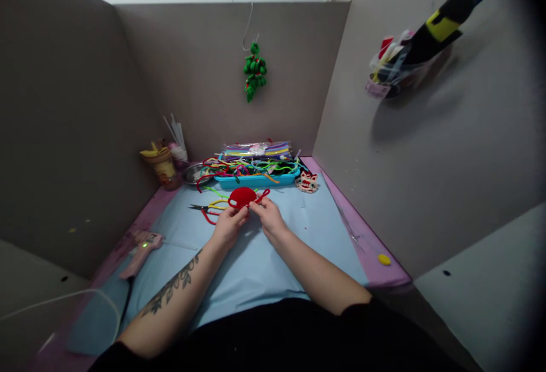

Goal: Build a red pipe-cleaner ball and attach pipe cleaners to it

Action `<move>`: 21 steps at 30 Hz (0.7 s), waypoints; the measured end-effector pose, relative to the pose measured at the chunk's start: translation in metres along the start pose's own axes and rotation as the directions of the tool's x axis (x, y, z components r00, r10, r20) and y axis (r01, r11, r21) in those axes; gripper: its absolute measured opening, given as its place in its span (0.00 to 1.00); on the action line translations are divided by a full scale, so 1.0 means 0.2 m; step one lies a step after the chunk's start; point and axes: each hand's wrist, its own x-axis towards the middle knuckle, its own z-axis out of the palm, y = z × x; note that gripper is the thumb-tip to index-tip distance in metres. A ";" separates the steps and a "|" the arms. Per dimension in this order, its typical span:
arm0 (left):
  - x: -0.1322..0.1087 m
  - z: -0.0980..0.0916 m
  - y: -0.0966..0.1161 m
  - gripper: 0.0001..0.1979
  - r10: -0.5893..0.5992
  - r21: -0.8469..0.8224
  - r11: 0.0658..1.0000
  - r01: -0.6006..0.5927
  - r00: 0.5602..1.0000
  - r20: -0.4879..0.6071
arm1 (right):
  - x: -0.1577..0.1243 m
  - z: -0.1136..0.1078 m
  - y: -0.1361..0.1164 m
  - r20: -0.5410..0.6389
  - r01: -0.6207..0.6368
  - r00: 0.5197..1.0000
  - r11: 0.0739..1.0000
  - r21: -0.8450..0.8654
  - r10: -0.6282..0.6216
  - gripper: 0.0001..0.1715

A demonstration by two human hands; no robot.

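Observation:
My left hand (231, 223) pinches the lower left edge of a round red piece (243, 196) that looks made of pipe cleaners. At its left side shows a small white patch. My right hand (268, 214) is closed on a red pipe cleaner (263, 195) with a looped tip, at the right edge of the round piece. Both hands meet just above the blue cloth, fingertips close together. Left of them lie scissors (205, 209) with red and yellow handles, blades pointing left. What exactly sits between the fingertips is partly hidden.
A blue tray (256, 181) heaped with colourful pipe cleaners stands at the back, beside a metal dish (197, 174) and a cup (164, 168). A pink glue gun (143, 252) with a green light lies left. A beaded-looking piece (307, 182) and yellow disc (384, 259) lie right.

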 end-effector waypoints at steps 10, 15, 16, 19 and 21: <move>0.01 -0.02 -0.02 0.13 0.189 0.300 0.941 -0.156 0.979 -0.082 | -0.01 0.01 -0.02 -0.146 -0.021 0.989 0.999 -0.028 0.017 0.13; 0.02 -0.04 -0.02 0.12 0.179 0.320 0.935 -0.152 0.982 -0.057 | -0.03 0.01 -0.05 -0.132 0.035 0.990 0.996 -0.083 -0.046 0.11; 0.02 -0.04 -0.02 0.12 0.177 0.309 0.938 -0.159 0.984 -0.031 | -0.03 0.01 -0.06 -0.135 0.030 0.990 0.997 -0.077 -0.040 0.11; 0.02 -0.02 -0.02 0.12 0.194 0.266 0.946 -0.184 0.981 -0.012 | -0.04 0.02 -0.05 -0.139 0.017 0.990 0.998 -0.058 -0.025 0.13; 0.02 -0.01 -0.02 0.13 0.210 0.232 0.953 -0.194 0.976 -0.048 | -0.04 0.02 -0.04 -0.136 0.008 0.991 0.999 -0.043 -0.014 0.13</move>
